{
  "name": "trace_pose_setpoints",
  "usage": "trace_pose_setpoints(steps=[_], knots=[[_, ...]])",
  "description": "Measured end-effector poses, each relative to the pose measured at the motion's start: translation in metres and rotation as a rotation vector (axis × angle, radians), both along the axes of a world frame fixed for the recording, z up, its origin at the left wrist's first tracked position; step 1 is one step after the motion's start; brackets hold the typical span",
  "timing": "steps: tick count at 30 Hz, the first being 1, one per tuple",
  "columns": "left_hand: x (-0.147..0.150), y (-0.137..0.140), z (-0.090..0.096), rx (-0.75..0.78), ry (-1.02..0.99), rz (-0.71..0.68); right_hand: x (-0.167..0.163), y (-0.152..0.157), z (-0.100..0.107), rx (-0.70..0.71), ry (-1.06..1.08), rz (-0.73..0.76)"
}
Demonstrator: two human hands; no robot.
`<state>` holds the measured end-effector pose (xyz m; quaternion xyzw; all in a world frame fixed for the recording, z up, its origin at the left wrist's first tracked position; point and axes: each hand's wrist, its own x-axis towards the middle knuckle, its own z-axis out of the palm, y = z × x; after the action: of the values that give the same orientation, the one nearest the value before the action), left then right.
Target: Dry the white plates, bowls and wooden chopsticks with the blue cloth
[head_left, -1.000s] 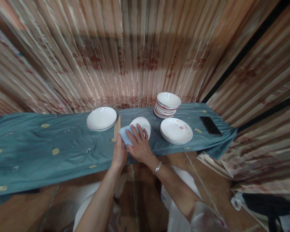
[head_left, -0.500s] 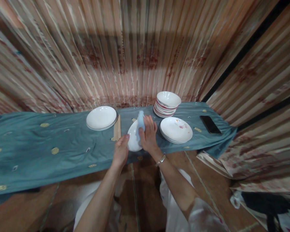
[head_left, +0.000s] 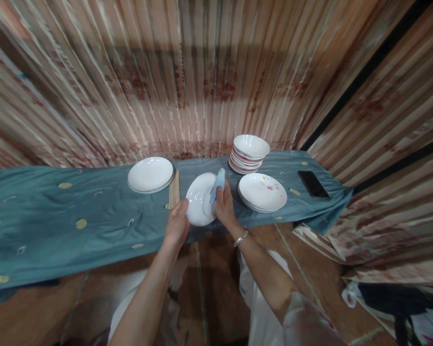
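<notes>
Over teal cloth (head_left: 75, 211), left hand (head_left: 177, 226) gripping white plate (head_left: 200, 201), right hand (head_left: 224, 205) seemingly clutching blue rag (head_left: 217, 182).

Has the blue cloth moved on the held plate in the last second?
Yes. The blue cloth went from the held plate's left side to its right edge, toward the floral plate stack, with the right hand.

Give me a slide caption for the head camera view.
Left hand tilts a white plate; right hand presses a blue cloth on it.
</notes>
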<state>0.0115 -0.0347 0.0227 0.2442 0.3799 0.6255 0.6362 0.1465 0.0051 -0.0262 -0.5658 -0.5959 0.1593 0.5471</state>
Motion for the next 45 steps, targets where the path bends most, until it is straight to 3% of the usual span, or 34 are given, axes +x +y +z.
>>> trace_pose_setpoints(steps=[11,23,29,36,45], knots=[[-0.008,0.006,-0.007,-0.125,-0.075,0.127,-0.004,-0.001,-0.018,-0.101,0.163,0.045],[-0.022,0.018,-0.005,-0.202,-0.200,0.267,-0.014,-0.026,-0.026,-0.134,0.135,0.123],[-0.022,0.020,0.003,-0.224,-0.266,0.294,-0.021,-0.049,-0.027,-0.108,-0.103,0.161],[-0.024,0.022,0.010,-0.236,-0.320,0.295,-0.022,-0.061,-0.019,0.084,-0.436,0.207],[-0.022,0.020,-0.005,-0.180,-0.253,0.223,-0.035,-0.067,-0.011,0.242,-0.775,0.280]])
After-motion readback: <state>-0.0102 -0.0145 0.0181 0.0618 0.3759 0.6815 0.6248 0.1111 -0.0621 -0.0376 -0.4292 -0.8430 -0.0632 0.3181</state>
